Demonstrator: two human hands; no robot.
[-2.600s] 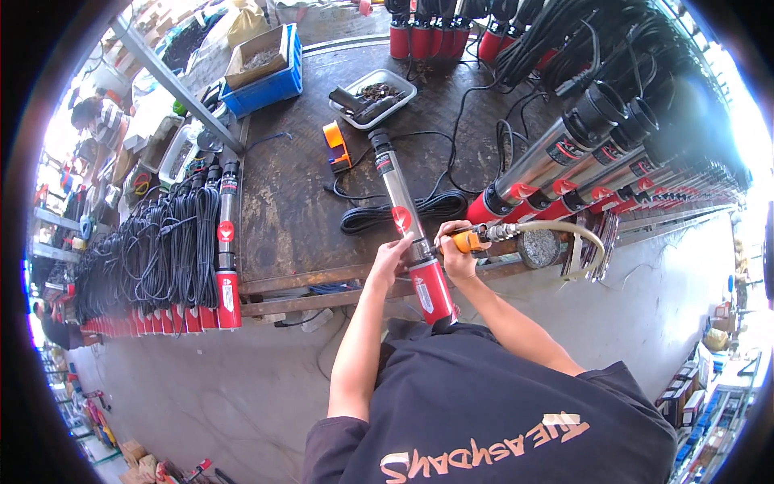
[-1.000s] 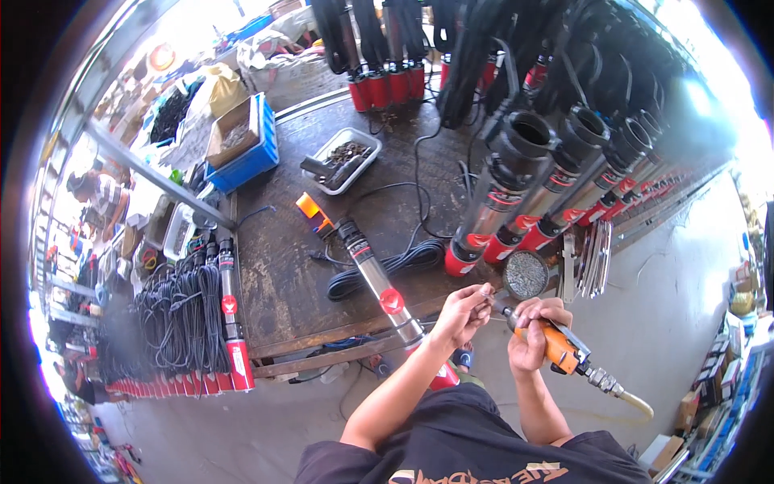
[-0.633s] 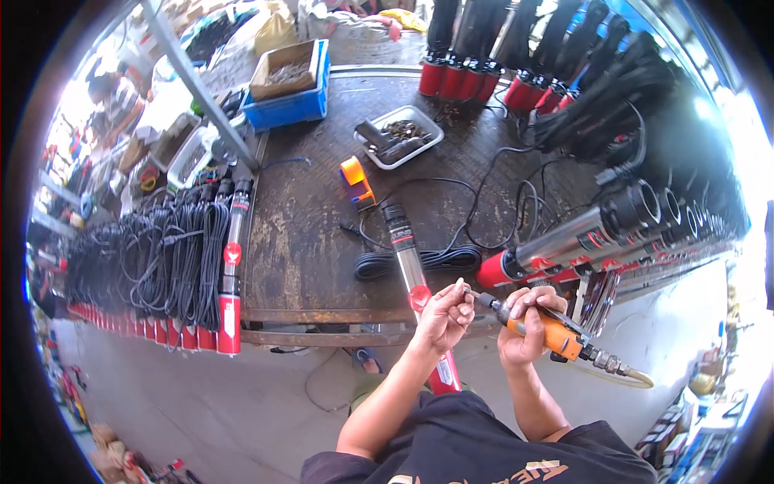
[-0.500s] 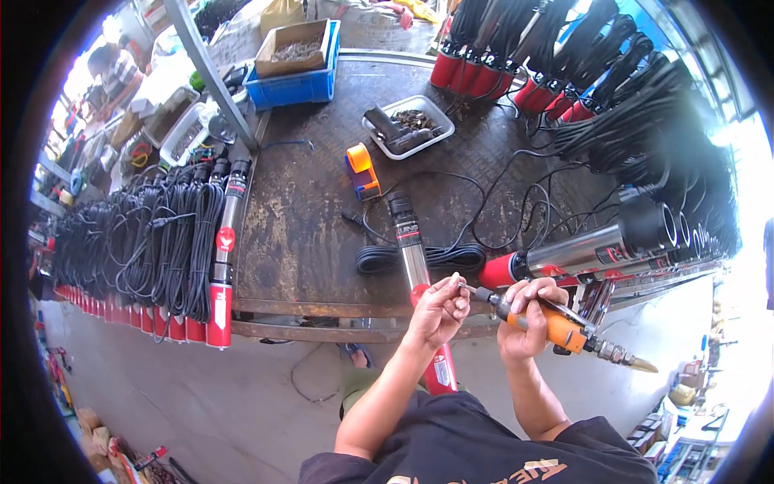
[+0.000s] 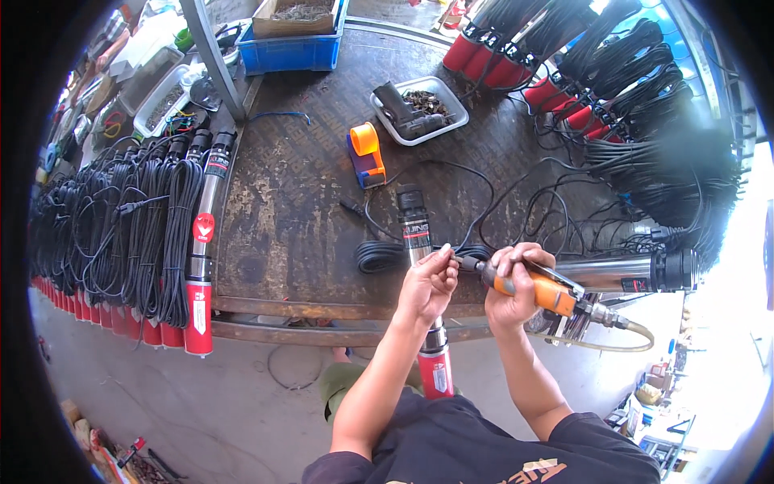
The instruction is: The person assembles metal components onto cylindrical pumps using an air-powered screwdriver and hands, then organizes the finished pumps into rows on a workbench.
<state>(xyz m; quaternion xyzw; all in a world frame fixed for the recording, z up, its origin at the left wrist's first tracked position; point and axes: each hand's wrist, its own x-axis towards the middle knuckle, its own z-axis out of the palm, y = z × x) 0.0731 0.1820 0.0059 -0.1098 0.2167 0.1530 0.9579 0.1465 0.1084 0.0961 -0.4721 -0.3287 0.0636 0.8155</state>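
At the far left, a row of steel pump tubes with red ends (image 5: 197, 306), each wrapped in black cable (image 5: 153, 234), lies along the edge of the dark worktop (image 5: 290, 210). Behind them stand clear boxes of small parts (image 5: 157, 101) and a blue crate (image 5: 294, 50). Further right, an orange and purple tape dispenser (image 5: 365, 153) sits on the worktop, with a white tray of metal bits (image 5: 419, 109) beyond it.

In the middle, one steel pump tube (image 5: 419, 266) lies across the near edge, its black cap pointing away and its red end hanging over toward the person; a coil of black cable (image 5: 387, 256) lies just beside it. The left hand (image 5: 427, 282) rests on this tube, its grip pressed together, pinching the tip of the tool. The right hand (image 5: 512, 282) is wrapped tight around an orange air driver (image 5: 540, 290), whose hose (image 5: 621, 339) trails off right. Behind it lies another steel pump (image 5: 621, 273), and bundled pumps with black cables (image 5: 637, 121) crowd the right side.
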